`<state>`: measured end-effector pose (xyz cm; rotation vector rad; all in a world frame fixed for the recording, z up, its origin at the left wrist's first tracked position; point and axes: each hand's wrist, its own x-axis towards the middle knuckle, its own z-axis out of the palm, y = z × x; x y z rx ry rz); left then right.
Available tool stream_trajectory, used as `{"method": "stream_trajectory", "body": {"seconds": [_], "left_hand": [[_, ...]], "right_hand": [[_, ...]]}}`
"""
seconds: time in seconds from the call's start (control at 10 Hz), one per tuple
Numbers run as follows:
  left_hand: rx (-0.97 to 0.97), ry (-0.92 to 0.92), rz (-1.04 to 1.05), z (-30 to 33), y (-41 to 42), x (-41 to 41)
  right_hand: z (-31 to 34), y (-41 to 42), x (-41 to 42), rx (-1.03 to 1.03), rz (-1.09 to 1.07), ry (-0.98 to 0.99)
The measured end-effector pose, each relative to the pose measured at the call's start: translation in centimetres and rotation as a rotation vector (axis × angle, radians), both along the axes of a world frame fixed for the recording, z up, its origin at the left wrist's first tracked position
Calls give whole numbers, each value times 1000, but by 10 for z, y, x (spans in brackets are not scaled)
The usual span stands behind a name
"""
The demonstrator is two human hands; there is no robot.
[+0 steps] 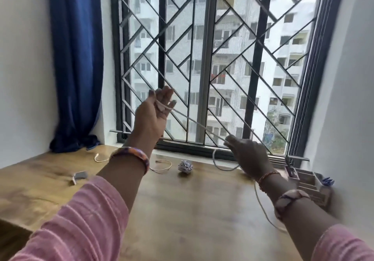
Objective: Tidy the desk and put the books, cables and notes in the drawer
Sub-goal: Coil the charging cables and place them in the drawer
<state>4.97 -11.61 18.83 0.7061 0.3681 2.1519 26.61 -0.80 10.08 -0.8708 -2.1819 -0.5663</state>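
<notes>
My left hand (153,113) is raised in front of the window, and a white cable (194,121) is looped around its fingers. The cable runs taut down to my right hand (249,155), which pinches it just above the wooden desk (182,210). From there the cable's loose end trails over the desk towards me. A second thin cable (162,166) lies on the desk near the window sill. Next to it sits a crumpled paper ball (185,166). A small grey adapter (80,176) rests at the left.
A white organiser tray (307,181) with compartments stands at the desk's right edge by the wall. A blue curtain (79,64) hangs at the left and pools on the desk's back corner. The barred window (204,62) lies straight ahead.
</notes>
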Motion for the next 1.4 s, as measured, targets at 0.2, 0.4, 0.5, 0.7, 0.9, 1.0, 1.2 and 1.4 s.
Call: {"method": "stream_trajectory", "body": {"seconds": [0.2, 0.4, 0.5, 0.7, 0.9, 1.0, 1.2, 1.4], "left_hand": [[-84, 207, 532, 4, 11, -15], [-78, 1902, 1252, -20, 3, -43], [-554, 2405, 966, -40, 1, -46], [-635, 1712, -32, -57, -13, -23], [169, 325, -471, -15, -17, 13], [129, -50, -103, 12, 3, 17], [-53, 1655, 1132, -35, 35, -43], [-405, 1242, -349, -59, -14, 10]], "right_hand": [[6, -16, -28, -953, 318, 411], [23, -12, -27, -1437, 681, 765], [34, -5, -18, -1090, 515, 571], [56, 19, -13, -495, 309, 436], [33, 2, -30, -220, 152, 272], [15, -21, -50, -83, 152, 61], [22, -27, -44, 181, 166, -33], [49, -1, -9, 176, 28, 45]]}}
